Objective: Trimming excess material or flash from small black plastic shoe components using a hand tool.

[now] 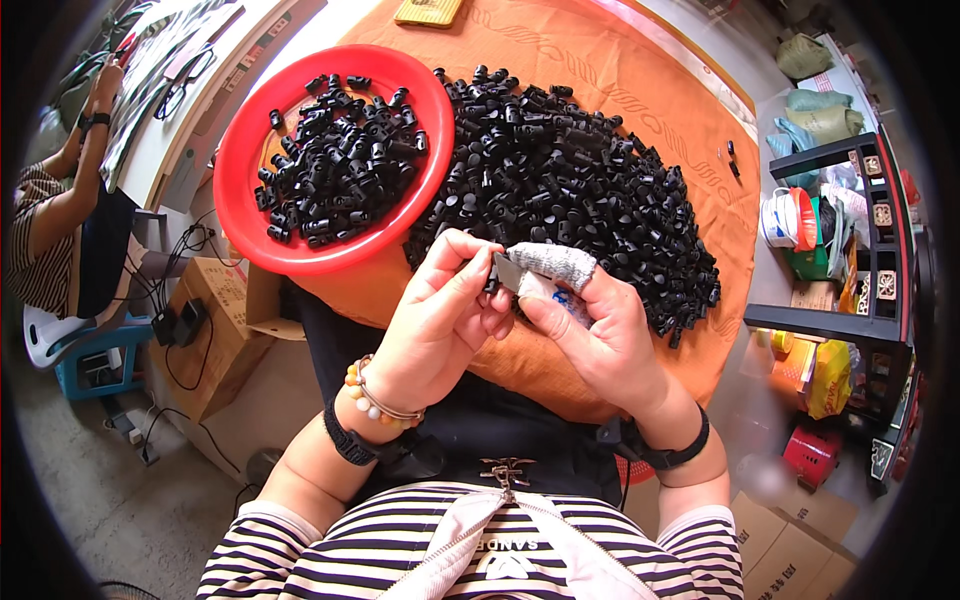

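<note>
My two hands meet over the near edge of a large heap of small black plastic parts [570, 190]. My left hand [450, 300] is closed, thumb and fingertips pinched on a small black part that they mostly hide. Gripped in my right hand [605, 325] is a small flat metal blade [507, 272], its back end wrapped in something white with blue marks. The blade's tip is right at the left fingertips. A grey knitted finger cover [555, 262] sits on my right index finger. To the left, a red round basin [235, 190] contains many more black parts.
An orange cloth [725, 255] covers the table. Two loose dark pieces [733, 160] lie at its right, a yellow object [428, 10] at the far edge. A black shelf [845, 325] stands right; a cardboard box [210, 330] and cables are left. Another person [70, 220] sits far left.
</note>
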`<state>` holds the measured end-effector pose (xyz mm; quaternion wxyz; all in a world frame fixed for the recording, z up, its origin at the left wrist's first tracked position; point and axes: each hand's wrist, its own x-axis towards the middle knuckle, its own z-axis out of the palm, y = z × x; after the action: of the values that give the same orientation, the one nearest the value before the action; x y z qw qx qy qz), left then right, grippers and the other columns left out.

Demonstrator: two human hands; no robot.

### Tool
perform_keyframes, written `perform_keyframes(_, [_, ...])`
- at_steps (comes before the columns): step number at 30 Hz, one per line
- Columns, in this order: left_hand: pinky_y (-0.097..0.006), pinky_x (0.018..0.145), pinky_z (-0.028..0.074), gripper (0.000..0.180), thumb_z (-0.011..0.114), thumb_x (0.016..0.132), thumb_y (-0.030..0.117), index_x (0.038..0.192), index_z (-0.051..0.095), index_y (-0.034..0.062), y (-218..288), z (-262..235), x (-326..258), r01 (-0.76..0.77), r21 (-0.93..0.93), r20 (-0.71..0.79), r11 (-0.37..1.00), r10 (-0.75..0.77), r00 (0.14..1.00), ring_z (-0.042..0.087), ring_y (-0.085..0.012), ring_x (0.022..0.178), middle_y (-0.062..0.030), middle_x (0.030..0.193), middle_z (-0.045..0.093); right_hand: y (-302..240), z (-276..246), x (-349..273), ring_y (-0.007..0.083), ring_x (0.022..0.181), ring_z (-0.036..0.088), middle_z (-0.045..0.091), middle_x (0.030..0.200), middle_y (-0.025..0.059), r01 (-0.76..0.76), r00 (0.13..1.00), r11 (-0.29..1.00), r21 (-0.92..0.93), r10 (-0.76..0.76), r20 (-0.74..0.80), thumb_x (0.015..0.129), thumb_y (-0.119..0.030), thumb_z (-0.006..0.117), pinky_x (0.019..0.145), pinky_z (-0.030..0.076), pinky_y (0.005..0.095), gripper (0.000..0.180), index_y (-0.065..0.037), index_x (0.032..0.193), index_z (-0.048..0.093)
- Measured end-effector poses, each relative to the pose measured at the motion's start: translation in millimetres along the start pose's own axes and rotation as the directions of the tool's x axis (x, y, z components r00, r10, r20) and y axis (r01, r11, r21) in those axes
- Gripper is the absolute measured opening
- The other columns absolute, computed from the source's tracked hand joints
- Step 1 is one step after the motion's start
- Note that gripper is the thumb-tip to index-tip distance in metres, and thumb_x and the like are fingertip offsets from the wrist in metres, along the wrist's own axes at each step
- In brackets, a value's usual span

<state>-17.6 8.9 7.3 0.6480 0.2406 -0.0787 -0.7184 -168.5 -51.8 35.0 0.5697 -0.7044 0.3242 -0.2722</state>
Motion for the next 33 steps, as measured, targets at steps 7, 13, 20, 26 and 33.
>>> perform_keyframes(7, [-0.024,0.061,0.04,0.011,0.045,0.093,0.017,0.101,0.047,0.0081,-6,5,1,0.062,0.085,0.002,0.994,-0.063,0.998,0.046,-0.008,0.065,-0.0013,0.078,0.051,2,4,8,0.0084,0.076,0.059,0.063,0.088,0.0076,-0.061,0.99,0.969,0.24,0.089,-0.107,0.084,-0.016,0.062,0.065,0.049,0.0244,0.037,0.002,0.115,0.051])
perform_keyframes(13, [-0.022,0.056,0.038,0.017,0.045,0.093,0.02,0.103,0.047,0.0077,8,3,-4,0.01,0.207,0.057,0.978,-0.022,0.998,0.043,-0.0093,0.06,-0.0016,0.073,0.047,-1,0,17,0.0093,0.09,0.056,0.06,0.102,0.0084,-0.023,0.994,0.965,0.26,0.05,-0.099,0.083,-0.012,0.063,0.076,0.048,0.024,0.04,0.0,0.119,0.048])
perform_keyframes(20, [-0.031,0.095,0.045,0.043,0.032,0.096,0.008,0.138,0.023,0.0066,66,-36,7,-0.27,0.0,0.251,0.963,0.261,0.932,0.046,-0.023,0.119,-0.0171,0.136,0.035,13,-50,0,0.0059,0.088,0.054,0.061,0.1,0.0045,0.126,0.911,0.99,0.064,-0.09,-0.402,0.08,-0.004,0.064,0.077,0.046,0.0218,0.037,0.001,0.114,0.051])
perform_keyframes(26, [-0.038,0.093,0.047,0.051,0.036,0.093,0.008,0.14,0.017,0.0096,68,-28,2,-0.307,0.044,0.124,0.951,0.3,0.946,0.042,-0.0314,0.122,-0.024,0.138,0.028,23,-65,-18,0.0119,0.069,0.057,0.06,0.082,0.0059,-0.082,0.888,0.932,-0.354,-0.093,-0.451,0.077,-0.007,0.068,0.064,0.049,0.0256,0.039,-0.002,0.113,0.054])
perform_keyframes(33, [-0.023,0.064,0.048,0.031,0.044,0.091,0.011,0.121,0.042,0.0018,34,-5,2,-0.097,0.262,0.019,0.96,0.095,0.995,0.056,-0.0109,0.072,-0.0074,0.088,0.057,34,-59,-14,0.0277,0.07,0.06,0.059,0.081,0.008,-0.131,0.883,0.737,-0.663,-0.217,-0.416,0.072,-0.005,0.065,0.06,0.049,0.0352,0.041,-0.011,0.111,0.056])
